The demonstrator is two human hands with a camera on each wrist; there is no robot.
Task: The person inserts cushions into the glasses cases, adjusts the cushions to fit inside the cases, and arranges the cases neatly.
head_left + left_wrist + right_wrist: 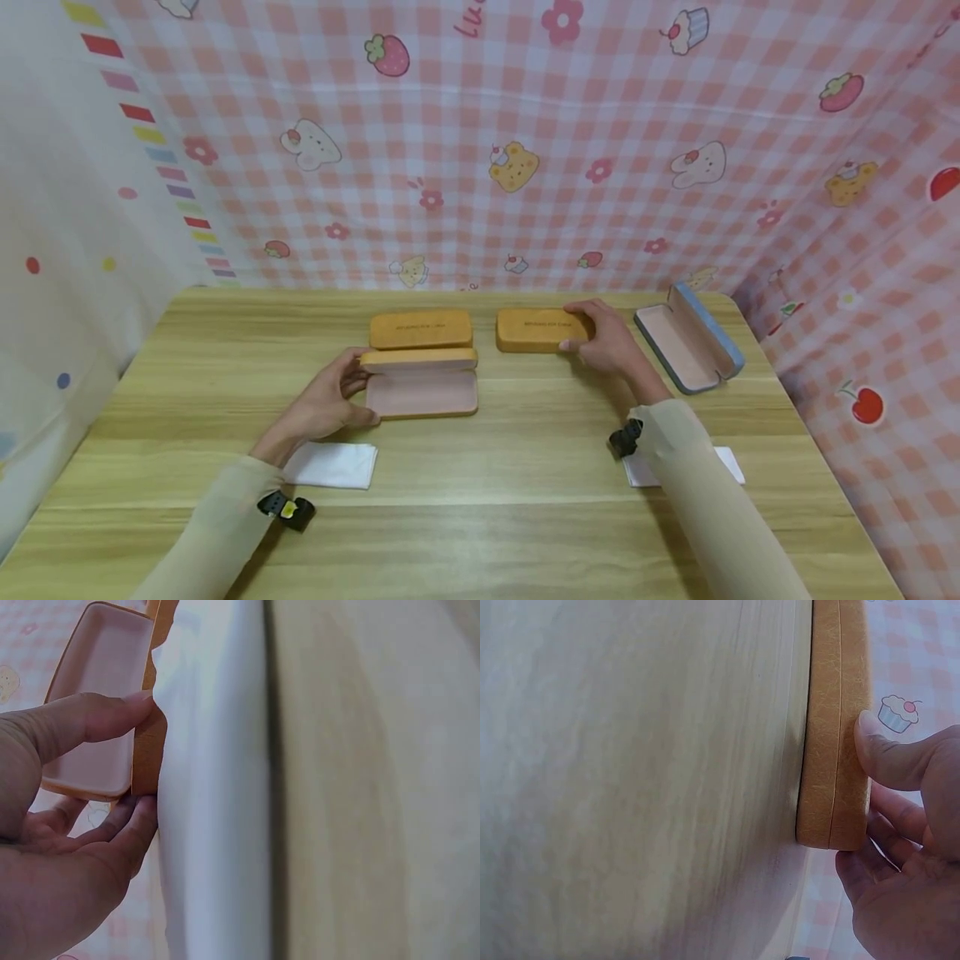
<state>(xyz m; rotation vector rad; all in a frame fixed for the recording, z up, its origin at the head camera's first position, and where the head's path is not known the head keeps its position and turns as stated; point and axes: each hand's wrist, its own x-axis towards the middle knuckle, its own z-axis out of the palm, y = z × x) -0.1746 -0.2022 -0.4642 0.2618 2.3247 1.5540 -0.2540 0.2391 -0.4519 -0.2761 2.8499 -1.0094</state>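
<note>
An open mustard-yellow glasses case with a pale pink lining lies left of the table's middle, its lid standing up at the back. My left hand grips its left end. In the left wrist view the thumb presses the front rim, while other fingers reach behind the end. My right hand holds the right end of a closed glasses case of the same colour. From the right wrist, this case shows its seam, with the thumb on the lid edge and the fingers curled around its end.
Another closed mustard glasses case lies just behind the open one. At the far right a blue glasses case stands open, angled. A folded white cloth lies by the left wrist; another white cloth is partly under the right forearm.
</note>
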